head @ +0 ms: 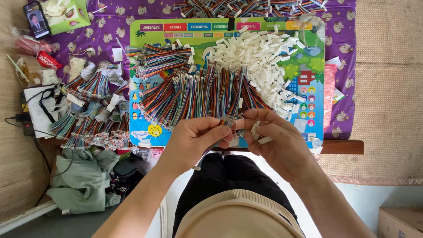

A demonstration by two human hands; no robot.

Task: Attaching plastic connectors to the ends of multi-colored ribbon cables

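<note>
Head view. Left hand (198,139) pinches a rainbow ribbon cable (227,123) by its end, just below the fanned cable heap (198,94) on the colourful board (315,79). Right hand (273,136) — fingers closed on a white connector (255,130) — meets it; spare housings (260,55) lie above the heap. Judged best practice: align the wire tips squarely, then seat them gently.

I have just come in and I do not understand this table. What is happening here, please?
A person holds the end of a multicoloured ribbon cable in the left hand. The right hand holds small white plastic connectors against it. Behind, rows of similar cables and a heap of white connectors lie on a colourful board.
</note>
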